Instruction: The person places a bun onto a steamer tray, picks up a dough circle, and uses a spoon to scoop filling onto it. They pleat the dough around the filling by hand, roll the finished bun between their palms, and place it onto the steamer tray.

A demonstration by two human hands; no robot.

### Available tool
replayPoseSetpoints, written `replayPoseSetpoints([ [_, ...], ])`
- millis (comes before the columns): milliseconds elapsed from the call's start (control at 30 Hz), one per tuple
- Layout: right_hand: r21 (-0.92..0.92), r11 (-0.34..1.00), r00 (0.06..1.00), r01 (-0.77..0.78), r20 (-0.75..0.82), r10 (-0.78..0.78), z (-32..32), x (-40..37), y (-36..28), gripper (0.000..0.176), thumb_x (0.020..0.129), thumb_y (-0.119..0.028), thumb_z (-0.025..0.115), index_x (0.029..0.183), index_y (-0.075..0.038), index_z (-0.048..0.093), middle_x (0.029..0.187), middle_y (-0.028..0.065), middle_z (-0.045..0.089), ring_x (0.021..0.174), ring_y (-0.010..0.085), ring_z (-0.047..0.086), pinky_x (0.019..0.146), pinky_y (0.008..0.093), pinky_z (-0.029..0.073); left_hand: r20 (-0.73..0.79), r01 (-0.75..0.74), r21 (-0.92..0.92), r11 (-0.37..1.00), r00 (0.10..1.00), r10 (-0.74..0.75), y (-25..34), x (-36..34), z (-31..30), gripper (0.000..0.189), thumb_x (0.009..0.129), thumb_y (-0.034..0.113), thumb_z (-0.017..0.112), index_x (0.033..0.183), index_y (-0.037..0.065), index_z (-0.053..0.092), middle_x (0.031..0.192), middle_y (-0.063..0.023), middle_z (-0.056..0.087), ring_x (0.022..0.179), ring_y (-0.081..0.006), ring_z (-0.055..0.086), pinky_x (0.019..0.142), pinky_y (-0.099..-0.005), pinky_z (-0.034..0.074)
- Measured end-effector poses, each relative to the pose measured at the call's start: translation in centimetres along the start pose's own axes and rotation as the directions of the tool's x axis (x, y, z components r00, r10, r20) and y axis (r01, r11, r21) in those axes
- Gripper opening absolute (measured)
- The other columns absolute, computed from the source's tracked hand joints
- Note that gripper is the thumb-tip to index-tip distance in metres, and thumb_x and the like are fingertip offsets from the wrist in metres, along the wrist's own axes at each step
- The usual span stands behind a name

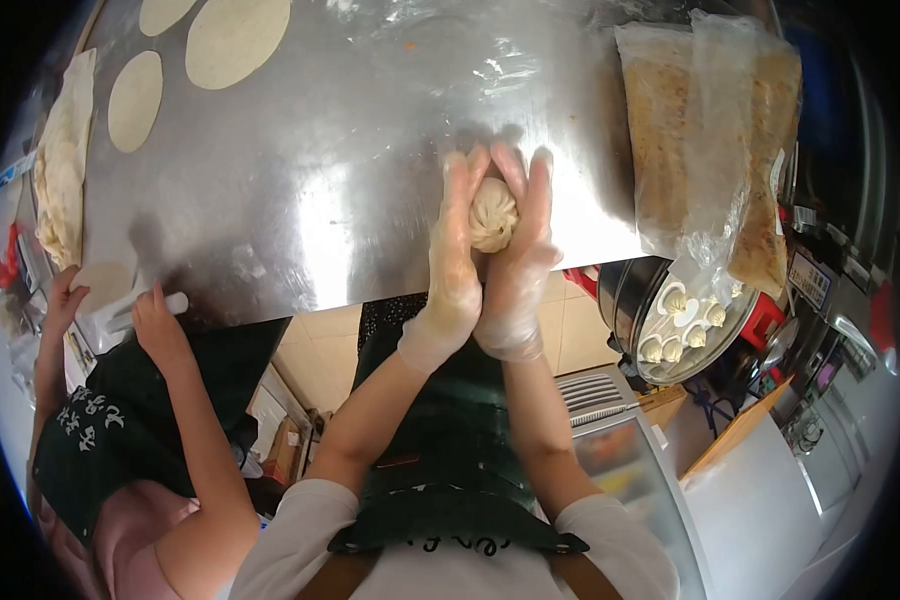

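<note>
A round, pleated bun [493,215] sits between my palms over the metal table, its twisted top facing up. My left hand [452,262] curves along the bun's left side, fingers pointing away from me. Against the other side rests my right hand [523,265], with the heels of both hands close together below the bun. Both hands wear clear plastic gloves. The underside of the bun is hidden.
Flat dough rounds [238,42] lie at the table's far left, near a long dough piece [65,165]. Beside me a person works a rolling pin [145,308] over dough. Plastic bags of brown filling [660,130] lie at right, above a steamer [660,372] holding several small buns.
</note>
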State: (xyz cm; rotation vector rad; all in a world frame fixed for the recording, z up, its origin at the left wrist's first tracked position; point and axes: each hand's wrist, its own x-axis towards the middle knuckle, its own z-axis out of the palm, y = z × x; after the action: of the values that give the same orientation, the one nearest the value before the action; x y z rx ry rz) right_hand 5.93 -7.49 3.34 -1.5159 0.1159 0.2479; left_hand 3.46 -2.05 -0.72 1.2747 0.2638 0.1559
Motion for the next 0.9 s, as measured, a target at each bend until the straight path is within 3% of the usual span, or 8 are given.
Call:
replayPoseSetpoints([
  [67, -0.037, 0.999, 0.997, -0.035, 0.068, 0.038, -1.5, 1.4, 0.1, 0.110, 0.087, -0.083, 0.018, 0.156, 0.002, 0.007, 0.156, 0.0226, 0.030, 0.146, 0.0309, 0.027, 0.121, 0.0411, 0.017, -0.026, -0.028, -0.044, 0.999, 0.999, 0.027, 0.2, -0.6, 0.2, 0.111, 0.084, 0.086, 0.021, 0.158, 0.004, 0.007, 0.161, -0.0237, 0.016, 0.150, -0.0335, 0.015, 0.122, -0.0441, 0.009],
  [133, -0.010, 1.000, 0.998, 0.020, -0.051, -0.020, -0.3, 1.1, 0.3, 0.112, 0.085, -0.085, 0.019, 0.156, 0.002, 0.008, 0.155, 0.0223, 0.033, 0.144, 0.0313, 0.029, 0.120, 0.0404, 0.020, -0.027, -0.041, -0.101, 0.994, 0.999, 0.038, 1.1, 0.0, -0.1, 0.112, 0.084, 0.086, 0.021, 0.158, 0.004, 0.006, 0.162, -0.0232, 0.013, 0.151, -0.0332, 0.012, 0.122, -0.0440, 0.009],
  [267, -0.039, 0.999, 0.998, 0.011, 0.063, -0.009, -1.8, -0.6, 1.3, 0.114, 0.083, -0.087, 0.021, 0.157, -0.002, 0.013, 0.155, 0.0224, 0.033, 0.143, 0.0318, 0.032, 0.119, 0.0418, 0.023, 0.018, 0.058, 0.033, 0.998, 0.998, -0.059, 1.9, 0.8, 0.2, 0.110, 0.085, 0.086, 0.020, 0.158, 0.006, 0.007, 0.161, -0.0236, 0.017, 0.150, -0.0352, 0.014, 0.122, -0.0461, 0.009],
  [400, 0.072, 0.996, 0.998, 0.058, -0.041, -0.055, -0.9, 0.7, -0.4, 0.112, 0.084, -0.087, 0.024, 0.157, -0.003, 0.013, 0.154, 0.0224, 0.034, 0.143, 0.0319, 0.031, 0.119, 0.0434, 0.022, -0.080, -0.078, -0.083, 0.993, 0.994, 0.072, 1.0, 0.2, 0.7, 0.109, 0.085, 0.086, 0.021, 0.158, 0.007, 0.008, 0.160, -0.0241, 0.021, 0.149, -0.0359, 0.017, 0.122, -0.0455, 0.007],
  [567, -0.042, 0.983, 0.971, 0.180, 0.170, -0.171, -3.0, 0.4, 1.6, 0.092, 0.096, -0.074, 0.024, 0.158, -0.006, 0.016, 0.152, 0.0217, 0.038, 0.142, 0.0335, 0.034, 0.117, 0.0450, 0.024, 0.003, -0.007, 0.065, 0.998, 1.000, 0.007, 0.0, 0.6, 0.6, 0.108, 0.087, 0.083, 0.025, 0.158, 0.003, 0.009, 0.160, -0.0256, 0.020, 0.149, -0.0352, 0.018, 0.122, -0.0439, 0.011],
  [733, 0.010, 1.000, 0.998, 0.002, -0.060, -0.002, -0.8, 0.5, 0.2, 0.101, 0.092, -0.079, 0.021, 0.157, -0.002, 0.012, 0.152, 0.0214, 0.037, 0.141, 0.0320, 0.035, 0.117, 0.0425, 0.024, -0.026, -0.078, 0.002, 0.997, 0.997, 0.078, 0.2, 0.7, 0.4, 0.111, 0.085, 0.085, 0.020, 0.157, 0.002, 0.007, 0.160, -0.0254, 0.021, 0.149, -0.0338, 0.018, 0.121, -0.0438, 0.013],
  [800, -0.065, 0.997, 0.998, 0.049, 0.051, -0.046, -2.0, -0.3, 2.2, 0.098, 0.093, -0.078, 0.021, 0.157, -0.003, 0.016, 0.150, 0.0212, 0.042, 0.138, 0.0339, 0.039, 0.116, 0.0433, 0.027, 0.012, 0.009, -0.004, 1.000, 1.000, -0.009, 0.4, 1.0, 0.6, 0.110, 0.085, 0.085, 0.021, 0.157, 0.003, 0.007, 0.160, -0.0245, 0.020, 0.150, -0.0337, 0.017, 0.122, -0.0442, 0.012],
  [900, 0.014, 0.999, 0.993, 0.033, 0.116, -0.034, -2.8, 1.3, 1.3, 0.099, 0.092, -0.079, 0.024, 0.157, -0.004, 0.019, 0.150, 0.0205, 0.041, 0.138, 0.0310, 0.040, 0.115, 0.0417, 0.028, 0.001, 0.091, -0.026, 0.996, 0.996, -0.091, 0.5, 0.2, 0.6, 0.110, 0.085, 0.085, 0.020, 0.157, 0.002, 0.007, 0.160, -0.0231, 0.020, 0.149, -0.0327, 0.018, 0.121, -0.0438, 0.013],
])
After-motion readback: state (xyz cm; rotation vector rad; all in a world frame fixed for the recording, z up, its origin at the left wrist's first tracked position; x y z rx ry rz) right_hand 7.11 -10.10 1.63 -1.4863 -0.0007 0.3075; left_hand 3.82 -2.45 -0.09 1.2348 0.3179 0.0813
